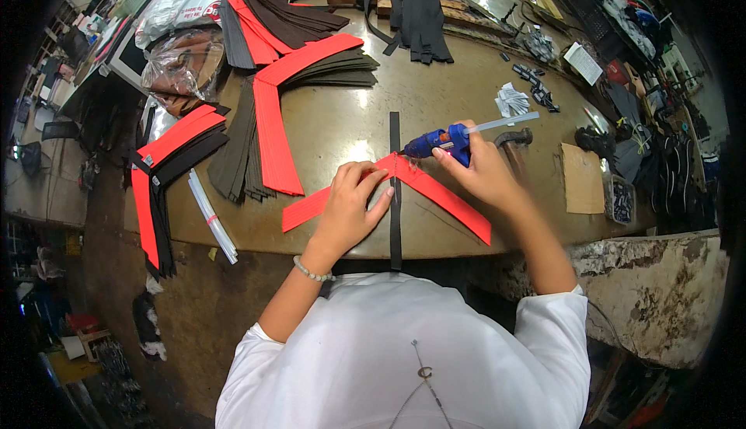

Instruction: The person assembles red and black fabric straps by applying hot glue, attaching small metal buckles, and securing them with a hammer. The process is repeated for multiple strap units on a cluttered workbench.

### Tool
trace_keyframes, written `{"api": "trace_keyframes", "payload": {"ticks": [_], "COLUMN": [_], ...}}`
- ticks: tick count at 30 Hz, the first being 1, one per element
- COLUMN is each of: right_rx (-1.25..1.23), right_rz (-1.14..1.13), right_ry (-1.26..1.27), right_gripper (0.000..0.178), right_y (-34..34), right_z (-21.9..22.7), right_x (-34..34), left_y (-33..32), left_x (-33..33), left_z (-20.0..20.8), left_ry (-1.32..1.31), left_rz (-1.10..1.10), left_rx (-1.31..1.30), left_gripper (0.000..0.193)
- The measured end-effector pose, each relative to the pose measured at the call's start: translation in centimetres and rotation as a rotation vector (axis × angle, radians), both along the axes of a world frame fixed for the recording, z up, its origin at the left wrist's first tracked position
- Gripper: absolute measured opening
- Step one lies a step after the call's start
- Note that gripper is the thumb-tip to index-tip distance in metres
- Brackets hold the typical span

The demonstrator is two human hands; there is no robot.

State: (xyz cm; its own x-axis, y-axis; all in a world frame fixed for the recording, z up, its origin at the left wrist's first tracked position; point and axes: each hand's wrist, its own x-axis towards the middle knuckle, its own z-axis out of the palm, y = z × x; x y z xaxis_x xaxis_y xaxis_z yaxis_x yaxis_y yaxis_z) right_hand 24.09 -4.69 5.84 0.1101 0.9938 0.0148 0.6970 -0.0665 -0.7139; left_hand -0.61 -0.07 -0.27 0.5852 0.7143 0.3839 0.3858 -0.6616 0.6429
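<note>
My right hand (pixel 478 166) is closed round a blue glue gun (pixel 435 143), a clear glue stick (pixel 509 120) poking out of its back. The nozzle points left, at the peak of a red V-shaped strip piece (pixel 452 202) lying on the table. Beneath that peak runs a narrow black strip (pixel 395 235), its ends showing above and below the red piece. My left hand (pixel 351 205) rests on the red piece's left arm, fingers stretched out flat, fingertips close to the centre seam.
Stacked red and dark angled pieces (pixel 280 130) lie at left on the table (pixel 326 134). Near them are a banded bundle of clear sticks (pixel 211 215) and a bagged brown bundle (pixel 184 68). Black strips (pixel 417 17) sit at the back; a hammer (pixel 514 135) and cardboard (pixel 581 179) lie right.
</note>
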Motion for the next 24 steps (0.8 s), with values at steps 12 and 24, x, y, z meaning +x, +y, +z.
{"api": "trace_keyframes", "payload": {"ticks": [12,24], "right_rx": [0.005,0.002], "right_rz": [0.071,-0.153], "right_ry": [-0.030,0.339], "right_gripper": [0.051,0.050], "right_y": [-1.2,-6.4], "right_z": [-0.6,-0.8], "right_x": [-0.3,1.2], "left_y": [-0.1,-0.1], "left_x": [0.2,0.2], "left_z": [-0.6,-0.8], "left_ry": [-0.028,-0.033], "left_rz": [0.017,0.021], "left_rx": [0.005,0.033], "left_gripper": [0.029,0.029]}}
